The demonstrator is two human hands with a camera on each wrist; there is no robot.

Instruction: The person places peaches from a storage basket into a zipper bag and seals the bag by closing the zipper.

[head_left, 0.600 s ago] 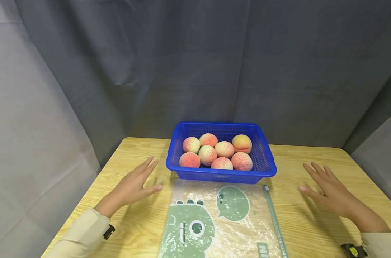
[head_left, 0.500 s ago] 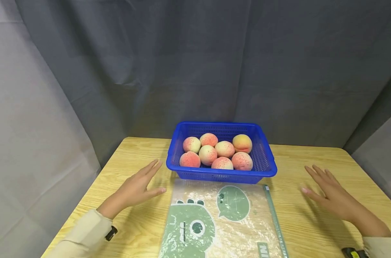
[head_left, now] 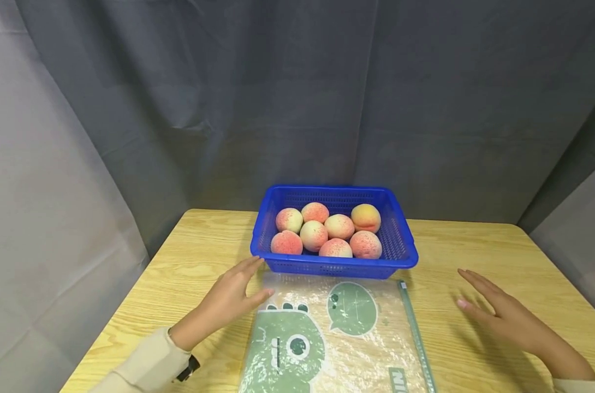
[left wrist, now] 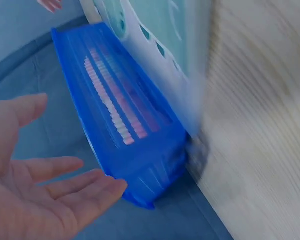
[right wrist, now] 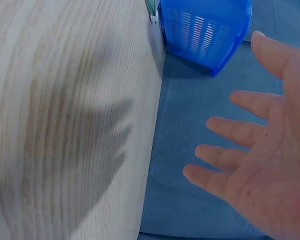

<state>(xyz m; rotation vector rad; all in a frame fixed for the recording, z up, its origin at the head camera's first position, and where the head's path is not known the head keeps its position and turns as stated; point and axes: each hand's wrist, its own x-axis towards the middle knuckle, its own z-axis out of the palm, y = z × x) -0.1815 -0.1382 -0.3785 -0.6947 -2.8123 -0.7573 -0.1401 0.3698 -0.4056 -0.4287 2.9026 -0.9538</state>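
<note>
A blue plastic basket [head_left: 337,267] with several peaches [head_left: 314,236] in it stands at the back of the table. In front of it lies a flat clear zip bag [head_left: 361,355] printed with a green dinosaur, its green zip edge toward the right. My left hand [head_left: 224,303] is extended, fingertips right at the basket's front left corner in the head view and thumb over the bag's upper left corner. Its fingers look relaxed and hold nothing. My right hand [head_left: 509,316] hovers over the table to the right of the bag, fingers straight, nothing held.
The wooden table [head_left: 454,245] carries the basket and the bag. A dark grey cloth [head_left: 297,98] hangs right behind the table's back edge. Lighter cloth [head_left: 47,218] hangs at the left side, and more at the right.
My left hand has moved right and slightly forward, up to the basket's left corner. My right hand has shifted slightly, its fingers lower in view. The basket, peaches and bag stay put.
</note>
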